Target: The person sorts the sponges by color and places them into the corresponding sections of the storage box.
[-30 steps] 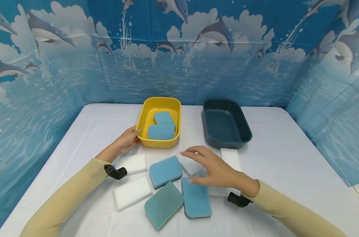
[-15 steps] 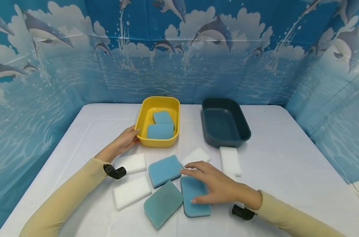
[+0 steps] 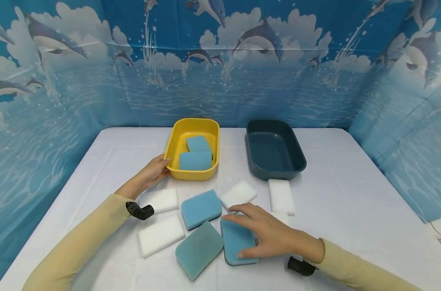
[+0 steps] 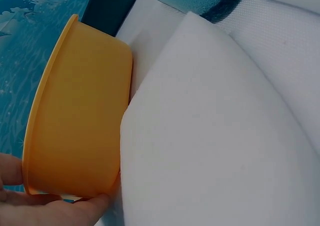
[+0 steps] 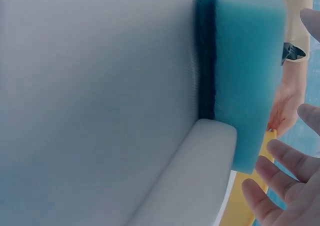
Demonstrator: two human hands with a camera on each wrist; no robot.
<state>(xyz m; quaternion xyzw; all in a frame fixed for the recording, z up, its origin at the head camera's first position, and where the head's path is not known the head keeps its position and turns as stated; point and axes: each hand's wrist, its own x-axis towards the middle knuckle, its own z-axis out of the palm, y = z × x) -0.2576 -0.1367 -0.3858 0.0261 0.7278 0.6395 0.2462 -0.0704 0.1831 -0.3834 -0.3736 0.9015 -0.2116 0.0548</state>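
Note:
My left hand (image 3: 153, 173) holds the yellow tub (image 3: 171, 145) at its front left corner, thumb over the rim and fingers against the outside. Two blue sponges (image 3: 196, 161) lie inside that tub. My right hand (image 3: 268, 230) hovers with spread, bent fingers over a blue sponge (image 3: 236, 238) with a dark underside. In the right wrist view this sponge (image 5: 245, 76) stands apart from the fingertips (image 5: 257, 186), with nothing held. Left of it lie a greenish sponge (image 3: 200, 250) and another blue sponge (image 3: 201, 209).
A dark teal tub (image 3: 276, 149) stands at the back right. White sponges lie around: two on the left (image 3: 161, 235), one in the middle (image 3: 238, 195), one before the teal tub (image 3: 280, 197), and another partly under my right hand. A dolphin-print curtain (image 3: 206, 89) encloses the table.
My right hand has come back toward the front edge and lower over the blue sponge, uncovering the middle white sponge. My left hand stays on the yellow tub.

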